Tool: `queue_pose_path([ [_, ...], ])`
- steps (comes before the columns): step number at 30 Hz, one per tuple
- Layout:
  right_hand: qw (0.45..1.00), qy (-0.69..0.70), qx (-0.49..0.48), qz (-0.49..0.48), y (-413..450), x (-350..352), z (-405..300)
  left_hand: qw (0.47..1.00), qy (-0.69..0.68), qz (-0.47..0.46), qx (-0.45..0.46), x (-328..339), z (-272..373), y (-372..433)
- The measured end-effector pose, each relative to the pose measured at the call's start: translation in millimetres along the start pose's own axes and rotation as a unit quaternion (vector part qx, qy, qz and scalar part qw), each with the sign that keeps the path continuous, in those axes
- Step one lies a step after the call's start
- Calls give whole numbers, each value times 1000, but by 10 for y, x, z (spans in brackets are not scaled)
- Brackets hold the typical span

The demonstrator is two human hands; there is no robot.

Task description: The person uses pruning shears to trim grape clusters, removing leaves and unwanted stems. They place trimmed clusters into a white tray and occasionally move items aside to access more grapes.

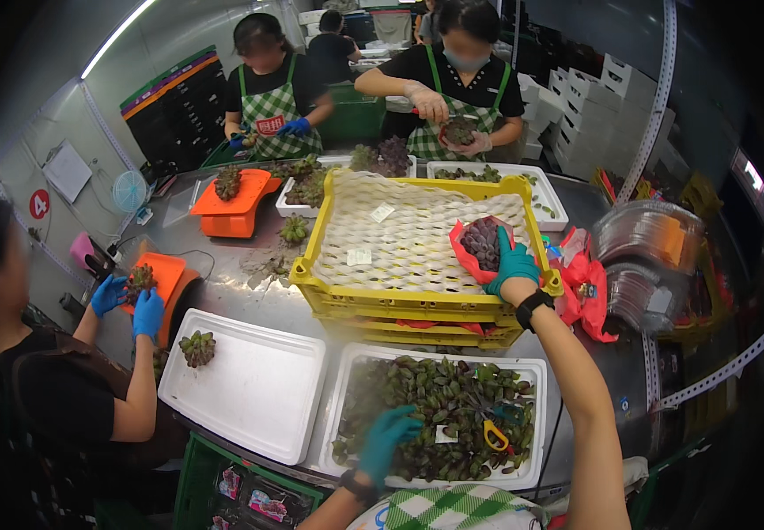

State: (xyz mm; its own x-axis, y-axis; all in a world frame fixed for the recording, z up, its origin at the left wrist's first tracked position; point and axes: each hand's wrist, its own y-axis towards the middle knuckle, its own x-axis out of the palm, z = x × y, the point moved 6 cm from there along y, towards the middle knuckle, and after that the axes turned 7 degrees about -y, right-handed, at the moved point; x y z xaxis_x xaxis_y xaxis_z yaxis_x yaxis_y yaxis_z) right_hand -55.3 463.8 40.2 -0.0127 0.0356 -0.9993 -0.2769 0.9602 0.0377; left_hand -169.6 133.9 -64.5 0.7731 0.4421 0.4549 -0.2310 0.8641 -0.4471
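My right hand [513, 265], in a teal glove, grips a dark purple rosette succulent [481, 244] wrapped in red plastic. It rests at the right side of a yellow plastic crate [408, 298] lined with white foam netting [395, 218]. My left hand [388, 440], also gloved in teal, has its fingers apart over a white foam tray [334, 424] of loose green and dark succulent leaves [435, 397]. Yellow-handled scissors [495, 435] lie on those leaves, right of my left hand. A small white paper packet [446, 434] lies among the leaves, and more packets are on the netting.
Left of the leaves lies a white tray [256, 391] holding one succulent [197, 349]. Orange scales [228, 222] stand at the left. Red plastic [582, 291] and clear plastic trays [647, 232] are at the right. Several co-workers, some handling succulents, surround the metal table [243, 265].
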Motion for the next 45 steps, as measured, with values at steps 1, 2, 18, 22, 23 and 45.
queue_pose_path([
  [1, 1000, 6, -6, 10, -6, 1, 18, 1000, 9, -4, -4, 15, 8, 7],
  [2, 999, 36, -8, 17, 4, 3, 38, 1000, 14, -7, -7, 38, 20, 7],
  [18, 595, 778, -50, -196, -1567, 92, 84, 981, -16, -73, 177, 349, 300, -89],
  [22, 503, 766, 15, -400, -2461, 683, -116, 993, -35, -17, 112, 295, 94, -139],
  [23, 520, 751, 28, -407, -2596, 796, -128, 999, -34, 15, 35, 204, -36, -154],
  [45, 422, 839, 163, -303, -3094, 966, 19, 857, 374, -149, 321, 763, -110, -261],
])
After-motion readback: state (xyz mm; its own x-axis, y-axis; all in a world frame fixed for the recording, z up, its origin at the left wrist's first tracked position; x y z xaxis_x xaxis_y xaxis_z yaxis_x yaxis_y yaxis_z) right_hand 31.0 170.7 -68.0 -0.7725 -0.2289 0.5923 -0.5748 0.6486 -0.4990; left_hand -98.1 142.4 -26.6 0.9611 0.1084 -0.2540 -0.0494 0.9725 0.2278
